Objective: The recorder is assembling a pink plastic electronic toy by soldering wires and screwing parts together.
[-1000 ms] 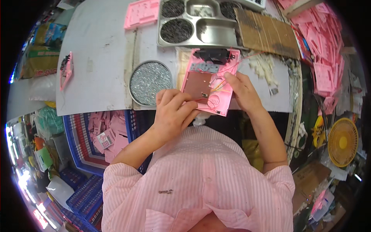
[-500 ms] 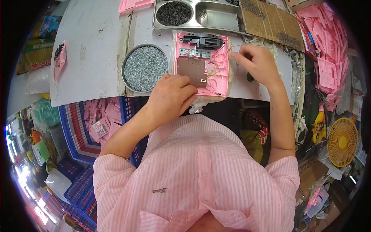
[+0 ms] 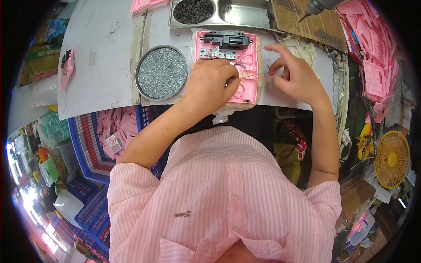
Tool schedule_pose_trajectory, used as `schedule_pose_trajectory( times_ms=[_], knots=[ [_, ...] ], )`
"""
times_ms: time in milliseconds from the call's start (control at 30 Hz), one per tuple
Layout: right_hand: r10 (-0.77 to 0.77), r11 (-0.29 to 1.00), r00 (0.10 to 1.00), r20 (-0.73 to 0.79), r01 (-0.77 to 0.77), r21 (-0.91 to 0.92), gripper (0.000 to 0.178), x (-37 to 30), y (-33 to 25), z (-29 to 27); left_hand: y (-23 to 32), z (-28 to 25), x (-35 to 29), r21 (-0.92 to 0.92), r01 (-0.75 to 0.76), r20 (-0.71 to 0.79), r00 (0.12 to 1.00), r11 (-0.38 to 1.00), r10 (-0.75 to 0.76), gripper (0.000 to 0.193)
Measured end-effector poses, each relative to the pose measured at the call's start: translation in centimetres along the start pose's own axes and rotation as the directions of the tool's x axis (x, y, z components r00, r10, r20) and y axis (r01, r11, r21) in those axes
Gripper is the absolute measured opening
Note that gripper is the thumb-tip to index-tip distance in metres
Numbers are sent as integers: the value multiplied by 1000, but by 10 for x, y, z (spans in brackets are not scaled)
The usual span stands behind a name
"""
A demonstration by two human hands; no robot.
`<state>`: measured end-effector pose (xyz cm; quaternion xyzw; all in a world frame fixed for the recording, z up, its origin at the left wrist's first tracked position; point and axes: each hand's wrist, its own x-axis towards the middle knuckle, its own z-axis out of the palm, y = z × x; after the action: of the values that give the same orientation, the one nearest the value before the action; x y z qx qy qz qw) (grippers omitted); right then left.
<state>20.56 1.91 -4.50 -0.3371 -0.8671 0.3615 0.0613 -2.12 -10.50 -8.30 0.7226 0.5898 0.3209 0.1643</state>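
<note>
Wires [image 3: 263,76], thin and reddish to yellow, stretched rightward from a pink casing [image 3: 251,90] to the right hand [image 3: 300,79]. The casing lay at the near edge of the pale table [image 3: 101,79], in front of the person, its hollow inside facing up. A black part [image 3: 232,40] sat across its far end, with a metal plate [image 3: 226,54] just nearer.

The left hand [image 3: 212,83] covered the casing's near left portion, its fingers bent and drawn in, thumb and forefinger close together beside the wires; whether they pinched anything, I could not tell. The right hand hung just right of the casing, forefinger stretched out leftward and the other fingers curled loosely toward the thumb. Wires reached the thumb side of it, but whether the fingers gripped them I could not tell.

Left of the casing stood a round dish [image 3: 137,83] of small silvery pieces [image 3: 161,72]. Farther off was a steel tray [image 3: 247,15] with dark pieces [image 3: 194,11] in one compartment, and to its right a cardboard sheet [image 3: 324,33], a pointed tool [image 3: 307,14] showing above it. Near left, a blue basket [image 3: 85,162] held pink parts [image 3: 127,127]; at far right were heaped pink panels [image 3: 372,57].
</note>
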Motion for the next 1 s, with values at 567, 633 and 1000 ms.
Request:
schedule_pose_trajectory(
  times_ms=[567,633,1000],
  knots=[
    [45,950,996,-82,-17,311,37,-72,-64,37,19,-18,-59,-51,-239,0,971,970,239,25],
    [18,975,993,-117,9,223,42,-56,-63,50,27,-26,-63,51,-134,1,991,990,134,25],
    [-161,970,980,-118,135,-201,37,-46,-71,86,8,-14,-72,-37,-200,-64,978,979,198,29]
  ],
)
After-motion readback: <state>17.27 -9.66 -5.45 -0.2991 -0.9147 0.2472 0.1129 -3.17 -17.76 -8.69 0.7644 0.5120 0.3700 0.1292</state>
